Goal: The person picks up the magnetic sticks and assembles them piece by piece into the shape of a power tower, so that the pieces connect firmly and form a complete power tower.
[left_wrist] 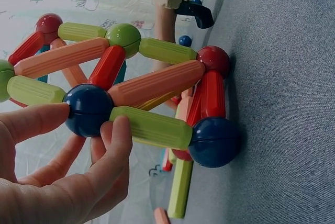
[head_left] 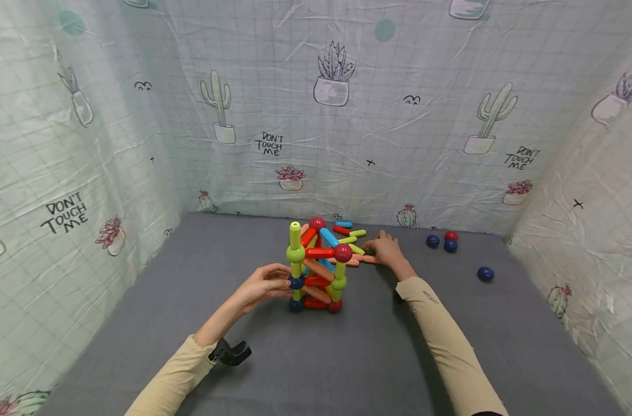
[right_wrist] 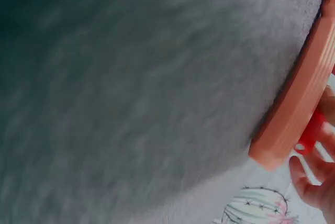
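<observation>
My left hand [head_left: 268,282] pinches a dark blue ball [left_wrist: 89,110] partway up a tower of magnetic rods and balls. Upright on the grey table, the tower has yellow-green posts [head_left: 340,271], red and orange rods, and a large red ball [head_left: 343,253] at a top corner. A yellow-green rod [head_left: 295,232] stands upright at its top left. Farther right, my right hand [head_left: 387,249] is down among loose rods behind the tower. In the right wrist view its fingers curl about a red rod [right_wrist: 311,134], just past an orange rod [right_wrist: 293,96].
Several loose rods, including a yellow-green one [head_left: 357,233] and a blue one [head_left: 343,224], lie between the tower and the back wall. A red ball [head_left: 451,236] and several blue balls [head_left: 485,274] rest at the right. Patterned cloth [head_left: 295,133] encloses the table.
</observation>
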Tool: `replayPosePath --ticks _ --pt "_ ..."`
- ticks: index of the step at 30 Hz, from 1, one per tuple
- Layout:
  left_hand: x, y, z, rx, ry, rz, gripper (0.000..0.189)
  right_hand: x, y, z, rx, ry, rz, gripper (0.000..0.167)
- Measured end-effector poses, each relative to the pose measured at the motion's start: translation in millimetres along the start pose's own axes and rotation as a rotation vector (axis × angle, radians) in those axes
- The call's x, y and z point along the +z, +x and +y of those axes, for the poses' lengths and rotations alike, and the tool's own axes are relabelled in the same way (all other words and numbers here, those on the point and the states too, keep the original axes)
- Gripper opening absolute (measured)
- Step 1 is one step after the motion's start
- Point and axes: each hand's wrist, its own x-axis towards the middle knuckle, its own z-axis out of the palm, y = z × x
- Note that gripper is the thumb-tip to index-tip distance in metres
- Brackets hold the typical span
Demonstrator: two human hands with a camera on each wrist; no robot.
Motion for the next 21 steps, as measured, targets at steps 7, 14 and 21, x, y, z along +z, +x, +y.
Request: replayPosePath --ticks 7,14,21 --pt "2.3 2.0 1.8 -0.003 0.013 0.016 0.039 -44.4 -12.1 -23.3 -0.045 0.458 0.174 0.033" --pt "4.4 3.8 0.7 -0.003 0.000 -0.010 0.043 -115.7 -57.0 -78.2 -0.279 0.987 0.167 0.035" --pt "5.2 2.9 0.7 -0.034 -0.027 -0.009 0.045 -130.5 -84.9 -101.5 -0.460 1.129 0.151 0.033"
